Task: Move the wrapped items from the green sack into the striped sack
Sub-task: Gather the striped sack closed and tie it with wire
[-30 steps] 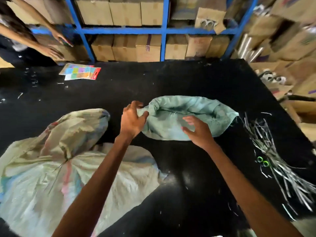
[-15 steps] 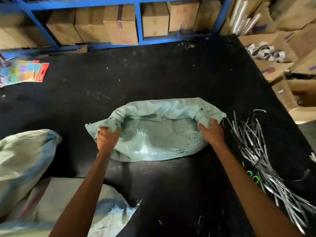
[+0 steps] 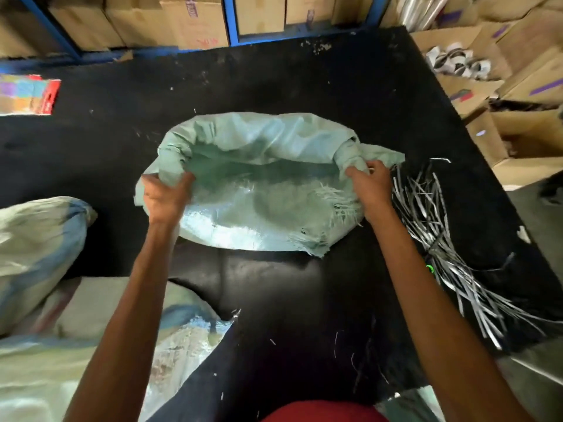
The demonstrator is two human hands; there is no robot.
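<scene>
Because the black bench (image 3: pixel 274 300) is so big, it fills most of the view, and the green sack (image 3: pixel 259 193) lies on it. Behind the green sack stands a blue shelf (image 3: pixel 230 19) full of brown boxes (image 3: pixel 195 22). More open boxes (image 3: pixel 524 65) sit to the right of the green sack, off the bench. The striped sack (image 3: pixel 45 254) lies to the left of the green sack and nearer to the person, well apart from it. It is pale with blue and pink stripes, and it is crumpled. The green sack is wide and low, with its edge rolled over along the far side. Loose threads hang from its near side. What is inside it is hidden. Just beside the right end of the green sack lies a bunch of thin silver strips (image 3: pixel 441 239). Far to the left of the green sack lies a flat pack of bright coloured squares (image 3: pixel 27 94). The left hand (image 3: pixel 164 197) grips the left end of the green sack, fingers curled round the cloth. The right hand (image 3: pixel 370 184) grips the bunched cloth at the right end the same way.
</scene>
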